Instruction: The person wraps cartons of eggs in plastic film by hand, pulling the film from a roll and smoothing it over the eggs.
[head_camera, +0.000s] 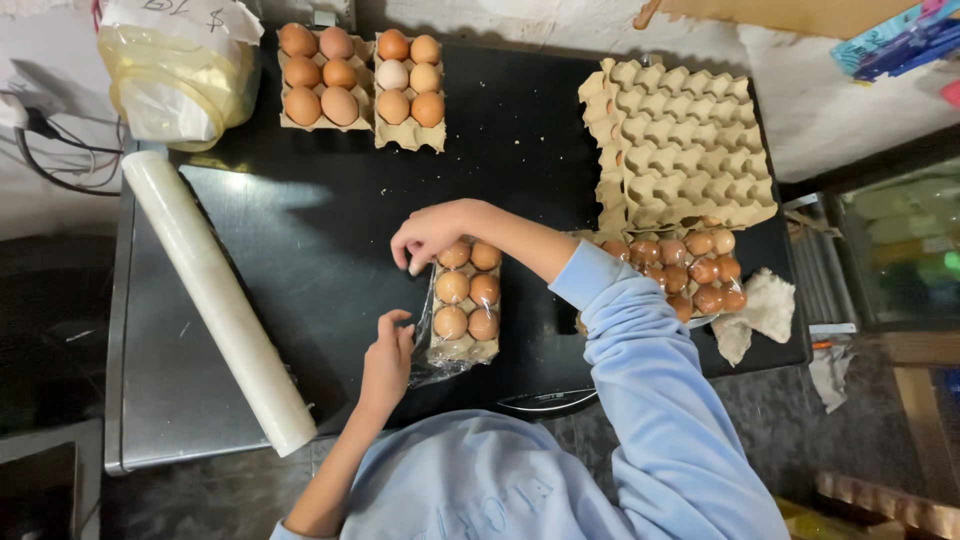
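left hand sits at the near-left edge of the six-egg carton, fingers curled, pinching the clear plastic film that bunches at the carton's near corner. right hand reaches across to the carton's far-left corner, fingers bent down on the film there; can't tell how firm the grip is. carton sits mid-table on the dark table top, six brown eggs, film partly over it. roll of film lies diagonal to the left. two more six-egg cartons at the far edge. stack of empty egg trays far right, over a tray of brown eggs. plastic bag far left.
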